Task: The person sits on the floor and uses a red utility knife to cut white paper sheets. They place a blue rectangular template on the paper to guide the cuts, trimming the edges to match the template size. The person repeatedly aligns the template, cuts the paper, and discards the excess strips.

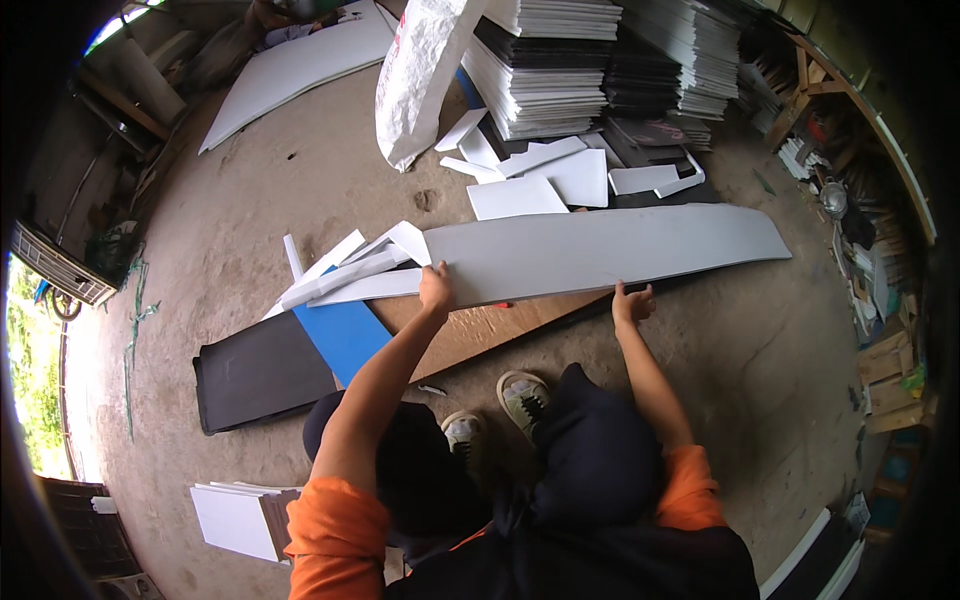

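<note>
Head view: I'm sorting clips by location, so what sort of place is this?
Probably a small workshop or storage shed: there are tall stacks of sheets, loose white pieces on a rough floor, and wood scraps along the right side.

White sack (424, 85), top out of view.

Single wide fisheye view from a camera on the head of a person (580, 560), facing steeply down and forward. The knees (600, 455) loom close at lower middle; the left hand (437, 290) and right hand (633, 303) are farther out, near the centre. Beyond, the floor (250, 200) stretches to stacked sheets (540, 80), well away at the top. Straight edges bow toward the dark, rounded rim.
</note>
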{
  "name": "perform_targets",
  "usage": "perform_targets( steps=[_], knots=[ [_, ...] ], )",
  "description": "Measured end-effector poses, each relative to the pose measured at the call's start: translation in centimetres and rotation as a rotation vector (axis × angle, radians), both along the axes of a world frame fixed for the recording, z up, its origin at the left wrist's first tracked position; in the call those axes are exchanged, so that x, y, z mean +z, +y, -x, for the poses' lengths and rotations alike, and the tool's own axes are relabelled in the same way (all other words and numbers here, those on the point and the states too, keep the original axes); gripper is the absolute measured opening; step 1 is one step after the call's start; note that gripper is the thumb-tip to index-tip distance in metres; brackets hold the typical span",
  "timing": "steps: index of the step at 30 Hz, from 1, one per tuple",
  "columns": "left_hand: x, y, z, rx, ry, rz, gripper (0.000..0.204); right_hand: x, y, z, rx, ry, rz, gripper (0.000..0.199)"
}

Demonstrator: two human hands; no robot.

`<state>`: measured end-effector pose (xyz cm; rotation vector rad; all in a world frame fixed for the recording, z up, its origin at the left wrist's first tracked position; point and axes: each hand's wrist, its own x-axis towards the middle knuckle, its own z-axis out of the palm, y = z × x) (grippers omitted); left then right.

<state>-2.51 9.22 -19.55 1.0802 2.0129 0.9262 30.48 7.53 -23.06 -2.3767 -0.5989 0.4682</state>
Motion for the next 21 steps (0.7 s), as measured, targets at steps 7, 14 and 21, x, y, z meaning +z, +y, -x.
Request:
perform_targets(
  steps=[7, 14, 21],
  knots=[
    [-4.8, -3.4, -2.5, 0.002, 0.043, -0.012, 0.041, 0.9, 2.8, 0.3, -0.034, 0.301, -0.133, 0.084],
    [-7.1, -2.6, -5.3, -0.108, -0.063, -0.033, 0.038, -2.3, 5.7, -2.8, 0.181, -0.067, -0.319, 0.076],
    [-5.9, -2.6, 2.1, -0.679, 0.156, 0.193, 0.031, -1.2, 6.6, 5.1, 0.931, -0.241, -0.479, 0.046]
  ],
)
